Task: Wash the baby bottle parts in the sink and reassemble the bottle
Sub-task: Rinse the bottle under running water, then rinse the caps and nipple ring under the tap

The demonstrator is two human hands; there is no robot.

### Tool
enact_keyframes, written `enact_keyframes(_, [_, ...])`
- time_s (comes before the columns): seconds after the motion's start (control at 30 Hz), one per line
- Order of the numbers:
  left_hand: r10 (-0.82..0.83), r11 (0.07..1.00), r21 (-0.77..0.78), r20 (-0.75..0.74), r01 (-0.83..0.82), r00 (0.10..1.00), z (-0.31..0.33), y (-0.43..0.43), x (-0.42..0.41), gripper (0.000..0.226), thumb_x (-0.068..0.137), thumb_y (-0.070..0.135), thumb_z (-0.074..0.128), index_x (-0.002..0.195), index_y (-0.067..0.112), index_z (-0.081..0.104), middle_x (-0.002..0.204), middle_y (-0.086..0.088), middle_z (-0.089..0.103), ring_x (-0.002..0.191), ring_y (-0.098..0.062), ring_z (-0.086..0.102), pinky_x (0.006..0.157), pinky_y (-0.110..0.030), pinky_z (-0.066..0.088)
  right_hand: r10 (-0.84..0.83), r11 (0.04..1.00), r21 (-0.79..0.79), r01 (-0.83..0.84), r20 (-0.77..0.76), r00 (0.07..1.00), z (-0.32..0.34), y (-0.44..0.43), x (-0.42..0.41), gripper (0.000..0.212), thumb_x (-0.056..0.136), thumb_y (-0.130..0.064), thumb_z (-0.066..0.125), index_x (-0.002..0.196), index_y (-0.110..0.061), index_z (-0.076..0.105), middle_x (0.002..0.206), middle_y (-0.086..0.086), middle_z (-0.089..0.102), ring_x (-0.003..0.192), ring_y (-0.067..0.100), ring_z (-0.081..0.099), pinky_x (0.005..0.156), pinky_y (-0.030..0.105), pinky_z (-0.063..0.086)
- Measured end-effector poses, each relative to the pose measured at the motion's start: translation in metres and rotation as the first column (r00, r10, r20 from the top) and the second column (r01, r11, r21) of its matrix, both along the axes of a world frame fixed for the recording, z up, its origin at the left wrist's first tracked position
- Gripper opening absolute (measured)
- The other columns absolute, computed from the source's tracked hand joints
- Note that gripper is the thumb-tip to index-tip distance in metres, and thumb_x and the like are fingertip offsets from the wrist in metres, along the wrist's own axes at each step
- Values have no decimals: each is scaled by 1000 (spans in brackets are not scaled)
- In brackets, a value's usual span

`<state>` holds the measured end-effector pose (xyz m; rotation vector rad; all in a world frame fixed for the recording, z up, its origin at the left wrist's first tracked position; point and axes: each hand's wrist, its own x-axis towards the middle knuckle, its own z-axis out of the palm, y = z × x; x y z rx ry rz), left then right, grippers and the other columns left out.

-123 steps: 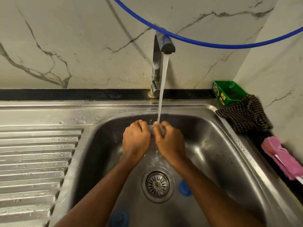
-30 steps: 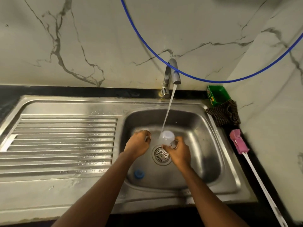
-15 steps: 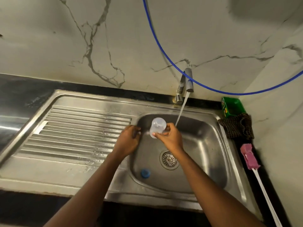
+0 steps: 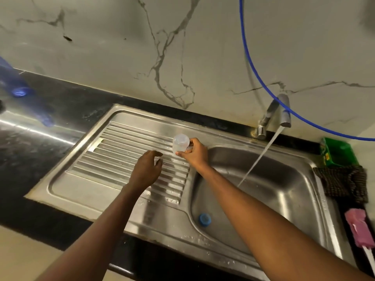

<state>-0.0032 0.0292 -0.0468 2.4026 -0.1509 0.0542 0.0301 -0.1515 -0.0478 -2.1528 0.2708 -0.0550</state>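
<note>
A person's right hand (image 4: 194,154) grips a clear bottle (image 4: 180,143) upside down over the ribbed drainboard (image 4: 121,157), the left hand (image 4: 146,171) hovers beside it, fingers loosely curled and empty, while a blue cap (image 4: 204,219) lies in the sink (image 4: 274,191) under a running tap (image 4: 281,110).

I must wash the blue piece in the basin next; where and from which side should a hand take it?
The blue ring lies on the basin floor close to the sink's near-left wall. Probably best to come from straight above and pinch its round rim across the outside; the curved wall beside it leaves little room for a sideways approach.
</note>
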Motion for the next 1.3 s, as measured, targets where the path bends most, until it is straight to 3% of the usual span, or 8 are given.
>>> enact_keyframes(0.47, [-109,994,18,-25,109,994,-11,-28,-11,27,93,17,58,118,8,65,119,-8,65,109,-22,60,88,-22,40,40,999,7,-40,11,999,-10,-12,-5,66,65,-22,86,121,-9,53,114,5,61,97,17,61,80,27,52])
enact_keyframes(0.57, [-159,987,12,-17,159,987,-14,-43,-14,25,91,16,60,114,10,66,116,-8,66,107,-23,61,89,-28,44,-79,995,55,78,23,997,-25,-37,-32,43,73,-14,79,110,-10,57,101,8,63,80,15,59,72,28,50])
enact_keyframes(0.67, [-223,975,4,-18,224,975,-17,-63,-19,23,90,14,60,112,11,67,115,-7,66,106,-24,61,90,-27,44,-150,988,-25,149,-55,987,-57,-62,-64,23,75,-8,72,96,-13,64,95,7,69,83,23,65,75,31,51])
enact_keyframes(0.8, [-314,949,5,-53,315,948,-24,-91,-26,25,89,15,58,113,13,68,114,-6,65,104,-25,61,90,-31,47,74,977,-164,-138,-347,935,-100,-82,-98,23,72,-10,73,94,-15,70,96,5,72,91,20,66,78,25,51])
enact_keyframes(0.9, [-365,930,16,-56,367,929,-33,-110,-30,23,89,16,58,110,13,68,113,-5,64,102,-24,62,88,-32,48,278,901,-157,-403,-504,818,-120,-86,-115,29,71,-15,74,100,-14,69,103,5,70,92,18,64,68,15,43])
enact_keyframes(1.03, [-405,910,60,-79,410,911,-43,-125,-31,26,92,15,58,116,14,66,119,-2,62,108,-18,59,93,-27,45,361,784,-244,-571,-570,738,-144,-87,-122,31,75,-22,71,104,-13,66,110,15,64,103,30,60,78,26,44])
enact_keyframes(1.17, [-428,893,71,-169,444,888,-53,-138,-25,27,92,17,57,118,15,66,121,0,61,112,-17,58,97,-26,45,304,852,-225,-473,-524,796,-151,-95,-120,20,74,-20,73,93,-18,67,104,9,67,96,25,63,73,24,42])
enact_keyframes(1.3, [-369,918,45,-260,393,892,-64,-162,-16,24,91,19,56,112,14,67,118,-5,65,110,-23,61,94,-31,47,-38,999,-49,22,-354,935,-142,-125,-116,8,79,-19,73,86,-19,68,89,0,70,83,13,63,70,21,48])
